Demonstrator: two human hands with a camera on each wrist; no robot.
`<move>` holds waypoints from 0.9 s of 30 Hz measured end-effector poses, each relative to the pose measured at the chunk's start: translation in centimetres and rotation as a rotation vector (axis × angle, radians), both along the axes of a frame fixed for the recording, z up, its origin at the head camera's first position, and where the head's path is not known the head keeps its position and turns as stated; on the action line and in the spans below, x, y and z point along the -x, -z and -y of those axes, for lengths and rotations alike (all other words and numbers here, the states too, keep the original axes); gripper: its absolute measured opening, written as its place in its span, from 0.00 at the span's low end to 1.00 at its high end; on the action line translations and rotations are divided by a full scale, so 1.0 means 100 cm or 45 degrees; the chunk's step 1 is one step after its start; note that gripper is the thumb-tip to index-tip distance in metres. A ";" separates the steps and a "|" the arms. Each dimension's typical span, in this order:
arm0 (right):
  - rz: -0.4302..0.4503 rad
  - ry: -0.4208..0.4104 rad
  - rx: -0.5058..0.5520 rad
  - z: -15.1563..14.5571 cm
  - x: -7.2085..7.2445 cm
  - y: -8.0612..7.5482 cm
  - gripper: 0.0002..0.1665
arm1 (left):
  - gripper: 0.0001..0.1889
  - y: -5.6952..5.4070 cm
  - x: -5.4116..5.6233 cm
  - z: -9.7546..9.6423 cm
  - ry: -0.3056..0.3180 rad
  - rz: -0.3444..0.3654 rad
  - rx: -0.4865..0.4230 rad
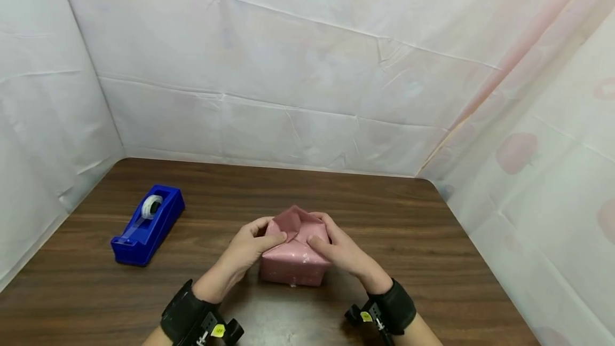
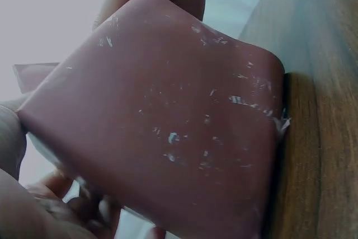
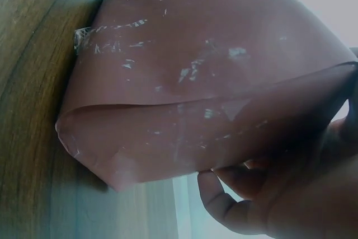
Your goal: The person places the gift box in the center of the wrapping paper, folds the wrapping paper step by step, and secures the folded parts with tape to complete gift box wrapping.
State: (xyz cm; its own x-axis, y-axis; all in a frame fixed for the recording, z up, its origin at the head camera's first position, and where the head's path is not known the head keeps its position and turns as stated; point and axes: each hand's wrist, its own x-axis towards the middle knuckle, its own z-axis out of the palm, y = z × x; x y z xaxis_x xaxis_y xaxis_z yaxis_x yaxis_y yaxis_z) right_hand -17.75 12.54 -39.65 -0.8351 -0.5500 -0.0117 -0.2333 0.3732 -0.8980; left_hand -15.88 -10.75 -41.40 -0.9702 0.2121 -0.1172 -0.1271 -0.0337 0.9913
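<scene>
A box-shaped package (image 1: 293, 271) in shiny pink wrapping paper stands on the table in the head view. Its top paper is gathered into folds, and a pointed flap (image 1: 290, 220) sticks up at the back. My left hand (image 1: 247, 247) holds the package's left side, thumb on the top folds. On the opposite side my right hand (image 1: 346, 252) grips it, its thumb pressing the top paper and its fingers behind. Whitish marks dot the smooth pink side (image 2: 151, 99) in the left wrist view. A folded seam runs along the package (image 3: 184, 88) in the right wrist view.
To the left on the brown wooden table (image 1: 394, 218) stands a blue tape dispenser (image 1: 165, 226) with a roll of clear tape (image 1: 150, 207). Pale curtains (image 1: 288, 68) hang behind the table and along both sides.
</scene>
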 end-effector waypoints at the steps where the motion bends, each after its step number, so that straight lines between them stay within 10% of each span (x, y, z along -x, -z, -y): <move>1: 0.000 -0.012 -0.006 0.001 0.000 0.000 0.30 | 0.20 -0.001 0.000 0.000 0.003 0.003 0.014; 14: -0.156 0.059 -0.047 0.006 -0.007 -0.001 0.28 | 0.23 -0.009 0.000 0.015 0.158 -0.046 0.224; 27: -0.309 0.091 -0.034 0.011 -0.011 0.002 0.21 | 0.19 -0.003 0.003 0.015 0.207 -0.032 0.083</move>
